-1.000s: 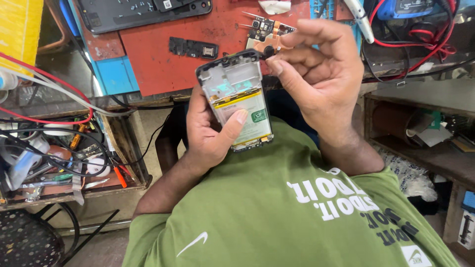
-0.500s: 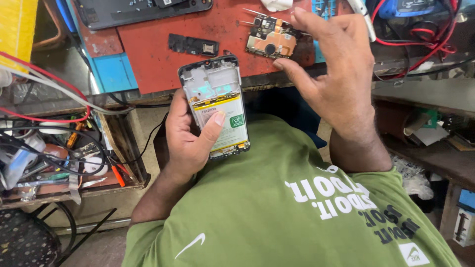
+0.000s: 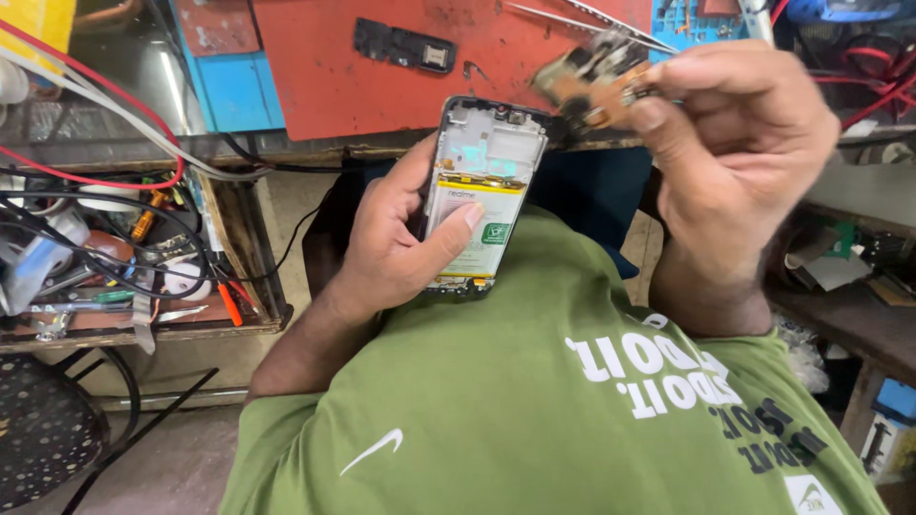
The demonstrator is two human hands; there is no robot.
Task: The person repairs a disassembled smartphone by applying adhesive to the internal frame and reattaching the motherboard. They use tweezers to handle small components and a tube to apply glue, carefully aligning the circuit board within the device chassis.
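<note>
Circuit board (image 3: 596, 81) now higher in right grip (image 3: 735, 162), opened phone (image 3: 482, 195) still in left grip (image 3: 396, 243).

green square label (image 3: 494, 233) on battery (image 3: 477, 234)

Desk (image 3: 124, 143) carries a red mat (image 3: 382, 86) reaching its near edge. A black phone part (image 3: 405, 45) and tweezers (image 3: 572, 19) lie on the mat; blue mat (image 3: 224, 86) alongside.
</note>
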